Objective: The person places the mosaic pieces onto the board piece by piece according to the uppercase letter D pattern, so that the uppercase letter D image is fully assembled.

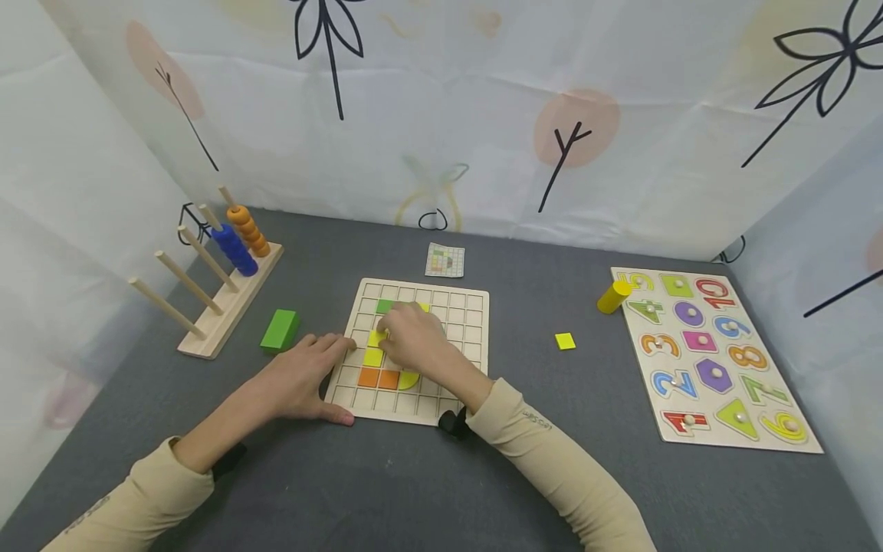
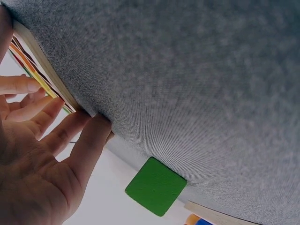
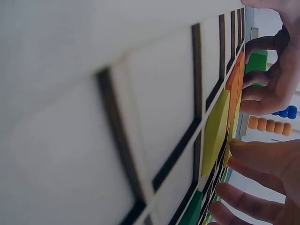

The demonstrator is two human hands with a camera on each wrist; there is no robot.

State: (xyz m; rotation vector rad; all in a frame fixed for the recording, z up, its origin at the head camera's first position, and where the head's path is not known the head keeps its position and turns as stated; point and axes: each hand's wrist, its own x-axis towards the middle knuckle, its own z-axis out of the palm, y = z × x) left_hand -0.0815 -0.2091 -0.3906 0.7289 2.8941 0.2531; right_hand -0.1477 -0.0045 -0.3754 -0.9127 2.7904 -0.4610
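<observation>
A wooden grid board point(image 1: 469, 307) lies on the grey mat in the head view. It holds a green tile point(image 1: 383, 306), two yellow tiles, two orange tiles point(image 1: 378, 377) and a yellow-green quarter round point(image 1: 408, 379). My right hand point(image 1: 389, 326) reaches over the board, its fingertips touching the upper yellow tile point(image 1: 375, 338). In the right wrist view its fingers point(image 3: 262, 159) lie fairly straight beside a yellow tile point(image 3: 215, 131). My left hand point(image 1: 324, 360) rests against the board's left edge, with its straight fingers point(image 2: 70, 131) touching the rim point(image 2: 42, 70).
A green block point(image 1: 280, 330) lies left of the board, beyond it a peg rack point(image 1: 228, 284) with blue and orange rings. A small pattern card point(image 1: 444, 261) lies behind the board. On the right are a loose yellow square point(image 1: 565, 341), a yellow cylinder point(image 1: 613, 297) and a number puzzle point(image 1: 710, 353).
</observation>
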